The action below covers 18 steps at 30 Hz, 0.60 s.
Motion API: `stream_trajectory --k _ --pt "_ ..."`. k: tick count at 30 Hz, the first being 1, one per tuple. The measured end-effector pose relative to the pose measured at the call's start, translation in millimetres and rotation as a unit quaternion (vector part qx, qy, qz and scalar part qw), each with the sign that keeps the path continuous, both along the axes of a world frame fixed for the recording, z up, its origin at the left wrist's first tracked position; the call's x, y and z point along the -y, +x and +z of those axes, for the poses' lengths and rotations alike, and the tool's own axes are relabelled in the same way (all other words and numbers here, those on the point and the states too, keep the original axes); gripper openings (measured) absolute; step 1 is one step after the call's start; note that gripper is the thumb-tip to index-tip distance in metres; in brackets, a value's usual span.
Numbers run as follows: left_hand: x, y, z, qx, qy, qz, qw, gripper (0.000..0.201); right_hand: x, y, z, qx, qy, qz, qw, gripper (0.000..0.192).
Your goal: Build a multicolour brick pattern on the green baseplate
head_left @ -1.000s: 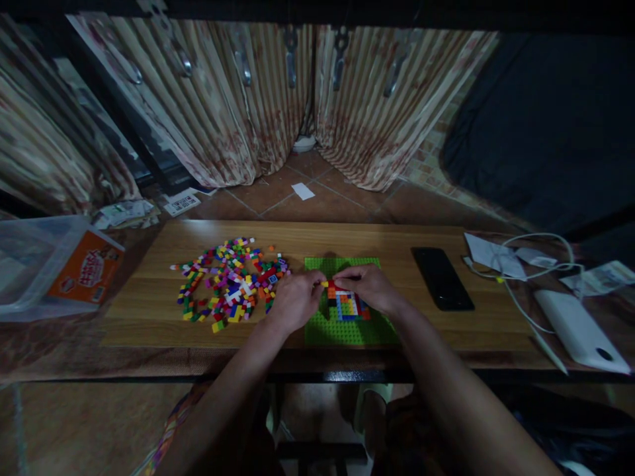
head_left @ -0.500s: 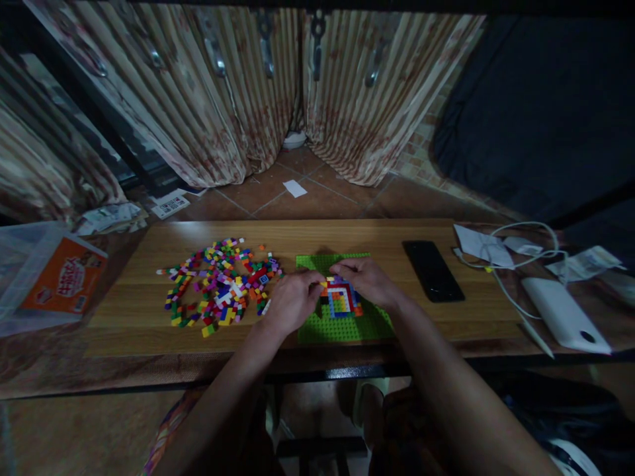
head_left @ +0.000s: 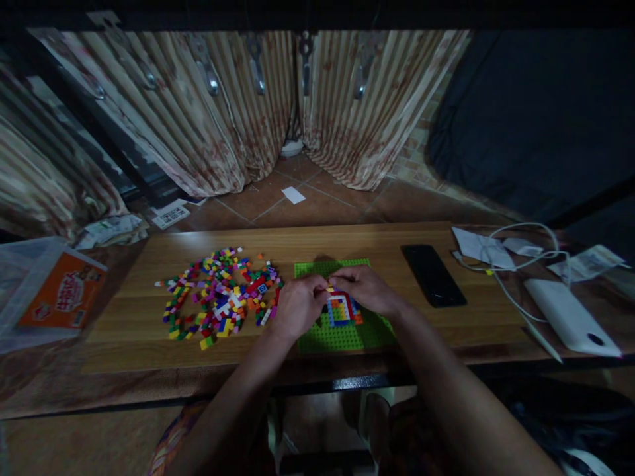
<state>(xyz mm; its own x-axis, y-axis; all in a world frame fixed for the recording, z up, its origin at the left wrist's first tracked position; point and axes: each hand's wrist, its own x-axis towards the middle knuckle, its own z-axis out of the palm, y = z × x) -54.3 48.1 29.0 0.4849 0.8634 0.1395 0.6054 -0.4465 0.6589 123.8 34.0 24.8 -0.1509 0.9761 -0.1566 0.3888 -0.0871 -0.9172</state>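
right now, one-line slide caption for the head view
Both hands, left hand and right hand, meet over a colourful brick pattern on a green baseplate, loose bricks piled alongside.

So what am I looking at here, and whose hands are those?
The camera sits on a person's head, looking down, so you see their own two arms. On the wooden table lies a green baseplate with a small square brick pattern built on it. The left hand and right hand meet at the pattern's top edge, pinching a tiny yellow brick there. Left of them is a pile of loose coloured bricks. To the right lie a black phone, a white cable and a white power bank.
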Motion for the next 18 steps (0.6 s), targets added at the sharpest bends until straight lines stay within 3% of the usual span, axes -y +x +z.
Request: stream_trajectory --k 6,18 --pt "-1.3 0.7 -1.0 0.004 -0.023 0.018 1.0 0.005 -1.0 -0.2 0.2 -0.03 -0.029 0.006 0.999 0.023" --pt "-1.3 -4.3 2.5 0.02 -0.061 0.026 0.998 0.016 -3.7 -0.5 1.0 -0.025 -0.029 -0.003 0.999 0.02"
